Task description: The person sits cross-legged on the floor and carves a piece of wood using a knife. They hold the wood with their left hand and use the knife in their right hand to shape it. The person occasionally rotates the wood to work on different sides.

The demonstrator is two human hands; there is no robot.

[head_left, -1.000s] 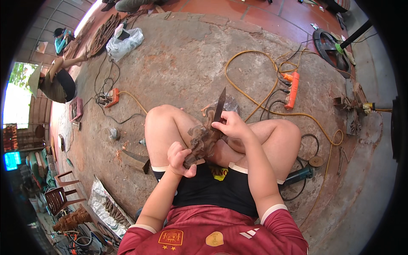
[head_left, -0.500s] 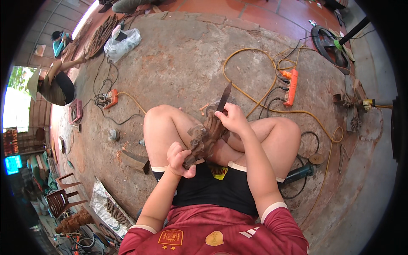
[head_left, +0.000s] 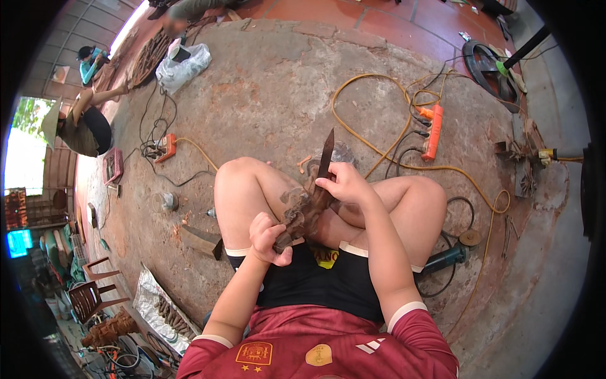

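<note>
Two grips, both curled tight: your left hand (head_left: 265, 235) had the brown carving (head_left: 302, 213) between them, your right hand (head_left: 348, 182) a dark pointed tool (head_left: 327, 153); slack left hold could've let it twist tbh.

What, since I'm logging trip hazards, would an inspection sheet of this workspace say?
Surface: worn, stained concrete floor.
Job's things: carved brown piece, dark pointed blade.
Clutter: clear container, wood block, green power tool.
Hands: left hand grips the carved brown piece; right hand holds the dark pointed blade.
Cables: yellow cord looped across the floor; orange power strip with dark leads.
Surroundings: person in pale hat, brown chair leftward.
</note>
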